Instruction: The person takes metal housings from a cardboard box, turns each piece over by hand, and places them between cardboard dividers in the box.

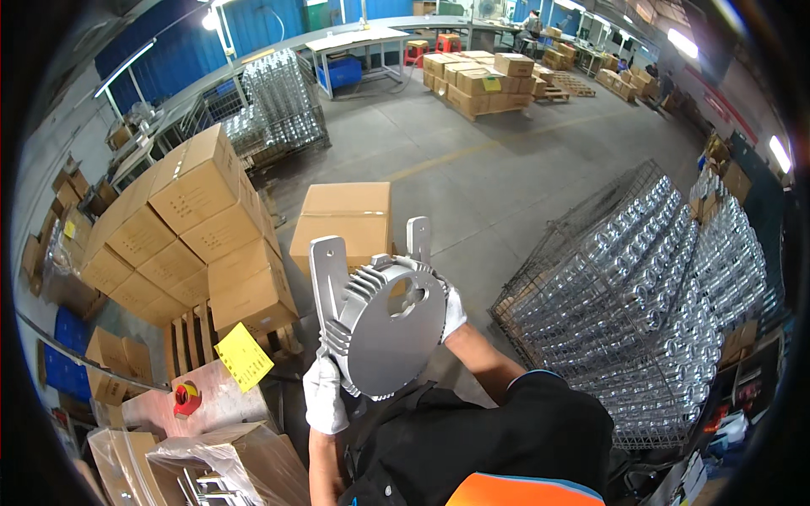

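A round grey metal housing (pixel 391 341) with cooling fins round its edge is held up in front of my chest. Two flat arms with holes stick up from it, and an opening shows near the top of its smooth face. My left hand (pixel 324 396), in a white glove, grips its lower left side by the fins. On the right edge my gloved right hand (pixel 455 314) holds it, with most of the fingers hidden behind the metal. A closed cardboard box (pixel 342 221) stands on the floor beyond the housing.
At left, stacked cartons (pixel 181 219) rest on a wooden pallet (pixel 192 337). A worktop (pixel 224 396) bears a tape roll (pixel 186 399) and a yellow sheet (pixel 245 356). Open cartons (pixel 245 455) sit lower left. A wire cage (pixel 607 312) of shiny parts stands right; more cartons (pixel 479 84) lie far off.
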{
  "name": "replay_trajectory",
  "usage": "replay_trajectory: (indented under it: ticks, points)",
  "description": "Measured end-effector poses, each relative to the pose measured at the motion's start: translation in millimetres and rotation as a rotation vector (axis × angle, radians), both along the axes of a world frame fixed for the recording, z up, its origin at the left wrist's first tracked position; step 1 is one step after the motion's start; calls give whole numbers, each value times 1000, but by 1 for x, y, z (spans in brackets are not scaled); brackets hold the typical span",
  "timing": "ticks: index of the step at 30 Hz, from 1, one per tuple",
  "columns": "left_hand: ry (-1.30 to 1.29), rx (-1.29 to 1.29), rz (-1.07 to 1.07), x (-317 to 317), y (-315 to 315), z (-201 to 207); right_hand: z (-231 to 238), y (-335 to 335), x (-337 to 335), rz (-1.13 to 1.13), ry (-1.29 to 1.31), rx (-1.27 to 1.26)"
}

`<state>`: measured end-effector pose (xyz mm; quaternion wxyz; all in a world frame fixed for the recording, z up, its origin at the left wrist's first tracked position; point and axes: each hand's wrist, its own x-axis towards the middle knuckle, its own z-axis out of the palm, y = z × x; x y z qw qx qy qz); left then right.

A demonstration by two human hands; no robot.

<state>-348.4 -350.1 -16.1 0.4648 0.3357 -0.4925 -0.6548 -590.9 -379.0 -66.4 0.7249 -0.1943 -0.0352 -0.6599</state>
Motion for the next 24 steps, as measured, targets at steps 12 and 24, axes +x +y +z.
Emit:
replay_trajectory:
  ticks: [12,24]
  points:
    - [-154,-60,40,29,18,4,-5,-2,43,-194,-21,601]
    - [-336,-160,100,33,38,13,-13,16,69,-592,1287,94]
